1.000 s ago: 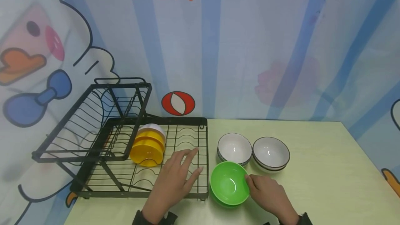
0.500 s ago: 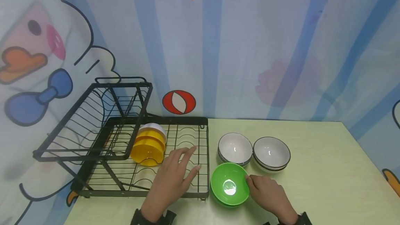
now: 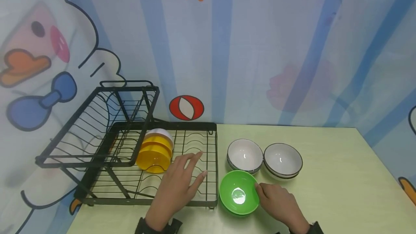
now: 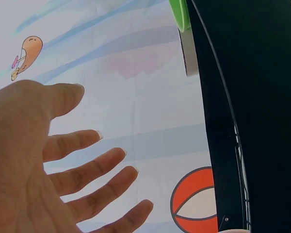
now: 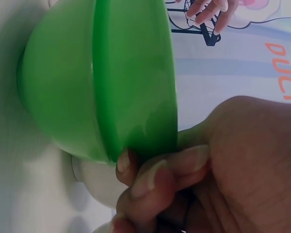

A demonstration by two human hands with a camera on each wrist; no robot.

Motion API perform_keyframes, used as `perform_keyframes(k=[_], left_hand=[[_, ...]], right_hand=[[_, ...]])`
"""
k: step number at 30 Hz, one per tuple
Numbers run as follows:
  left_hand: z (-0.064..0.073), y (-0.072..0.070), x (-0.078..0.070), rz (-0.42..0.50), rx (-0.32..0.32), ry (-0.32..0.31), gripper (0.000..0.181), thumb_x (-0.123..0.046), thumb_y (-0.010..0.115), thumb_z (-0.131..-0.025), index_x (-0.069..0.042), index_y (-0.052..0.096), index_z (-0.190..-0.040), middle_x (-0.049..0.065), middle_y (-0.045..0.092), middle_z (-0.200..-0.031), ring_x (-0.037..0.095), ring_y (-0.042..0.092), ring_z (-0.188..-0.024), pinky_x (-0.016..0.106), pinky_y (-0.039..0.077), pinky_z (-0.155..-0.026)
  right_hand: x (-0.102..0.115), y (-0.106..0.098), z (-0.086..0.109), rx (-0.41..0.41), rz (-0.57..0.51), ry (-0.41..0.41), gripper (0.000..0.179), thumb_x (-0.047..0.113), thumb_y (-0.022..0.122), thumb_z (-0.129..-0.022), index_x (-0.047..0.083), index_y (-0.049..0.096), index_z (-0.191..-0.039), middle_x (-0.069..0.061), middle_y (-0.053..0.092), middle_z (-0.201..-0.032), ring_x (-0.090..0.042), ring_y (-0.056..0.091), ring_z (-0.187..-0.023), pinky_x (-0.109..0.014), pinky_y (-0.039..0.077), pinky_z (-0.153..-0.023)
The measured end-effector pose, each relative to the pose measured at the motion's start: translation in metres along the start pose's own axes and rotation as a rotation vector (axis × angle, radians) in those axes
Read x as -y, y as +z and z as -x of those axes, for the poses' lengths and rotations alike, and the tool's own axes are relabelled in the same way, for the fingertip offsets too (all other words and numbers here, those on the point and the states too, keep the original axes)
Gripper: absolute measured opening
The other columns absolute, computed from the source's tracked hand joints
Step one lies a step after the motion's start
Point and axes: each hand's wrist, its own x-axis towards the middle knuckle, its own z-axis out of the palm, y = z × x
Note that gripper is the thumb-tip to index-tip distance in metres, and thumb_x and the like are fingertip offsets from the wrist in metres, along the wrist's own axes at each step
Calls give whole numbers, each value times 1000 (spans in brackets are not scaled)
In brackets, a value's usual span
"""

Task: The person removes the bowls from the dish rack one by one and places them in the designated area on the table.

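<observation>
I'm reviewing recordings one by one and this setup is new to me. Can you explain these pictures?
No machine here: the work is done bare-handed, so each grip is a person's hand. One camera on the head looks down; one on each wrist watches that hand. On the pale table, a black rack holds yellow bowls and a white bowl. To its right stand two stacks of white bowls. The right grip pinches the edge of the green bowls, apparently stacked. The left grip, over the rack, holds nothing.

Green bowls [image 3: 238, 192], yellow bowls [image 3: 152, 158], dark-rimmed white bowls [image 3: 245, 154], black rack [image 3: 182, 126], pale-yellow tabletop [image 3: 341, 176], blue-striped backdrop [image 3: 247, 46]
</observation>
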Motion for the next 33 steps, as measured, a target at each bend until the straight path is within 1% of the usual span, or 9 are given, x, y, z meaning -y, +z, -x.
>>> perform_keyframes(k=[7,12,16,20,25,29,33], left_hand=[[0,1,2,-25,-10,1,58,-48,56,-98,-22,45,-149,6,56,-137,26,52,-128,45,49,-106],[0,1,2,-27,-7,-2,57,-47,56,-98,-22,46,-148,5,56,-136,26,50,-128,45,49,-106],[0,1,2,-26,-14,-2,57,-47,57,-97,-22,47,-147,5,56,-136,26,50,-129,45,49,-106],[0,1,3,-25,-20,-13,56,-47,59,-97,-21,48,-146,4,55,-136,25,50,-128,44,48,-107],[0,1,7,-19,-22,-31,54,-46,59,-97,-20,50,-144,6,55,-137,25,50,-128,45,47,-109],[0,-1,12,-19,-46,-19,51,-43,60,-97,-20,53,-142,6,56,-136,27,52,-128,46,47,-108],[-2,-2,19,-17,-85,4,47,-39,63,-96,-17,57,-138,8,58,-132,29,54,-123,47,49,-105]], right_hand=[[-1,1,-1,4,4,-3,40,31,46,-103,17,48,-66,1,45,-60,-15,43,-57,-30,32,-50],[-1,2,-1,12,4,1,40,31,46,-103,17,49,-66,1,45,-61,-15,43,-57,-30,33,-50],[-2,2,-1,1,17,-7,39,31,47,-103,17,49,-67,2,46,-62,-15,44,-58,-30,34,-51],[-2,2,0,-7,21,-7,37,32,49,-102,18,50,-68,2,46,-62,-15,44,-59,-31,34,-50],[-2,2,1,9,5,12,38,35,50,-102,17,50,-68,2,45,-62,-15,44,-58,-31,33,-50],[-2,2,1,18,-3,18,39,39,51,-101,17,51,-68,1,45,-61,-16,44,-58,-31,32,-50],[-1,0,1,7,2,10,40,41,50,-101,18,52,-69,1,46,-62,-16,44,-58,-31,32,-50]])
